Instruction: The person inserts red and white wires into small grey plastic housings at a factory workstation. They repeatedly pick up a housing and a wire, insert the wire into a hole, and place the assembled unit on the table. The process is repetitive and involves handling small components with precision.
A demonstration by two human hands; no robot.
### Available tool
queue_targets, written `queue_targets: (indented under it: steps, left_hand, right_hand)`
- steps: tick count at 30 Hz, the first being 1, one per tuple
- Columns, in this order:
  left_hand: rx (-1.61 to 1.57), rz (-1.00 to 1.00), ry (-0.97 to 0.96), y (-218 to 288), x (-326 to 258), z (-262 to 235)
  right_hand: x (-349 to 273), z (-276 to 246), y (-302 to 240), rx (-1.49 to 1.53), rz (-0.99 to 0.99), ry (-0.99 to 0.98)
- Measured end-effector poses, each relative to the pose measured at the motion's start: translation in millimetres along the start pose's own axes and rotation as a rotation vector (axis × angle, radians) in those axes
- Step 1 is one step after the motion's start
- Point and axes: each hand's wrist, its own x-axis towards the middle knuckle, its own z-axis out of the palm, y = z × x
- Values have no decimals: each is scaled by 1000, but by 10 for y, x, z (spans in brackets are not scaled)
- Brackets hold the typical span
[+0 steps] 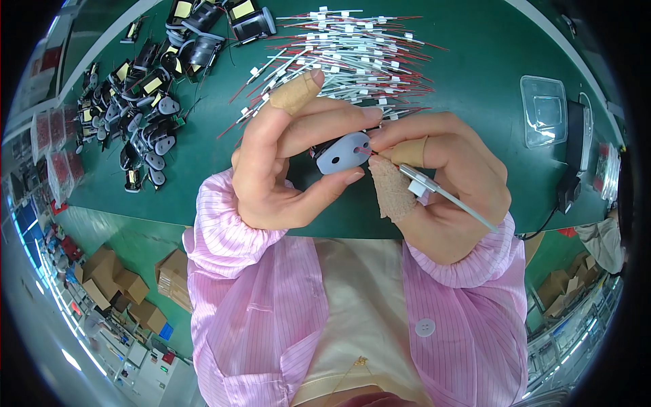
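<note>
My left hand point(288, 159) grips a small black part capped by a pale grey, teardrop-shaped plate with two holes point(344, 153), held between thumb and fingers just above the green table point(475, 74). My right hand point(444, 193) pinches a thin grey sleeved wire with a white tag point(434, 190) and holds its tip against the right hole of the plate. Tan tape wraps my left forefinger, right forefinger and right thumb. Both wrists wear pink striped sleeves.
A heap of several red and grey tagged wires point(346, 57) lies behind my hands. Several black parts with grey plates and yellow labels point(146, 102) spread across the left. A clear plastic box point(544, 112) and a black cable point(566, 193) sit at the right. Cardboard boxes point(112, 281) are below on the floor.
</note>
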Motion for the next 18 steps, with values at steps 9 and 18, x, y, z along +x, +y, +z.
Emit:
queue_targets:
  steps: [9, 18]
  left_hand:
    - [10, 8, 13, -6, -9, 13]
    - [-3, 43, 34, -48, -8, 23]
  right_hand:
    - [19, -1, -25, -25, 37, -2]
    - [40, -7, -28, -65, -2, -15]
